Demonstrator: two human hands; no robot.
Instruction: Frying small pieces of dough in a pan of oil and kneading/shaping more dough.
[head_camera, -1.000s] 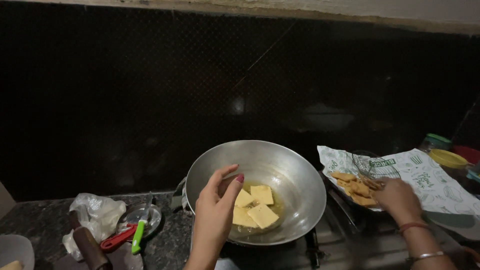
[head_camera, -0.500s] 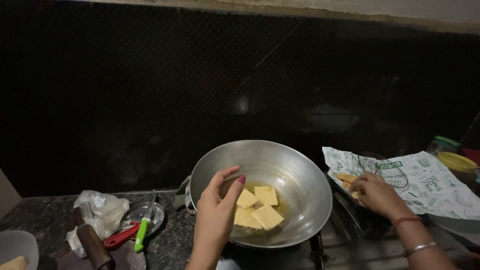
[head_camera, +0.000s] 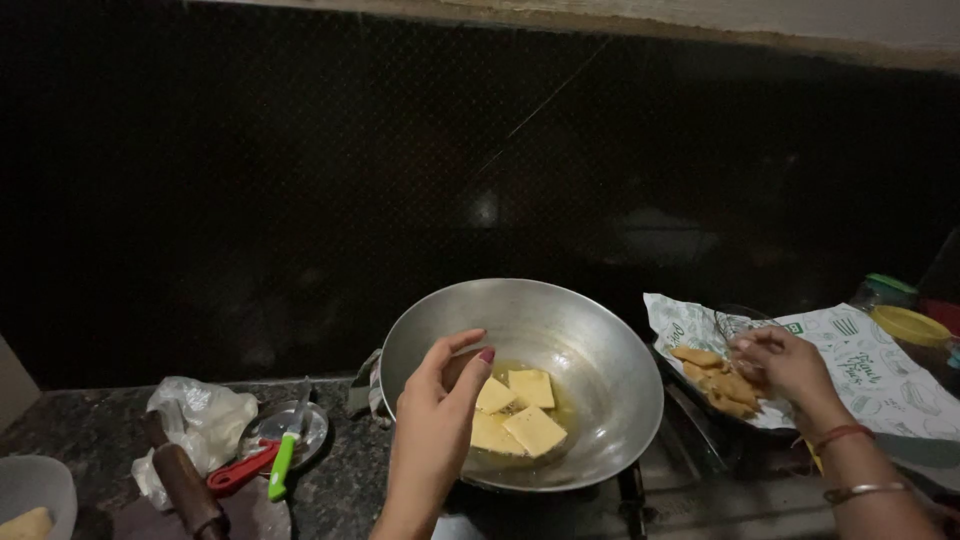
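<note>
Head view, taken from left to right: at the far left edge a pale bowl (head_camera: 35, 482) is seen on the dark speckled counter (head_camera: 70, 420), with a yellowish lump inside it. Just to its right a crumpled clear plastic bag (head_camera: 195, 415) is laid, and a dark wooden rolling pin (head_camera: 185, 480) is set beside it. A small round steel plate (head_camera: 285, 432) is seen next, with a green-handled knife (head_camera: 285, 460) across it and a red-handled tool (head_camera: 240, 468) touching it.

The left hand (head_camera: 440, 420) is held over the near-left rim of a wide steel wok (head_camera: 600, 350), fingers loosely curled and thumb apart; nothing is gripped in it. Four pale yellow dough squares (head_camera: 515, 405) are seen lying close together in shallow oil at the bottom of the wok, just beside the fingertips. The wok is set on a stove burner (head_camera: 640, 500).

To the right, a printed paper sheet (head_camera: 870, 370) is spread under a dark plate, and browned fried pieces (head_camera: 720, 380) are piled on it. The right hand (head_camera: 785, 365) is laid over these pieces, fingers pinched together at them; whether a piece is actually held cannot be told. A yellow-lidded container (head_camera: 910, 328) is seen at the far right.
</note>
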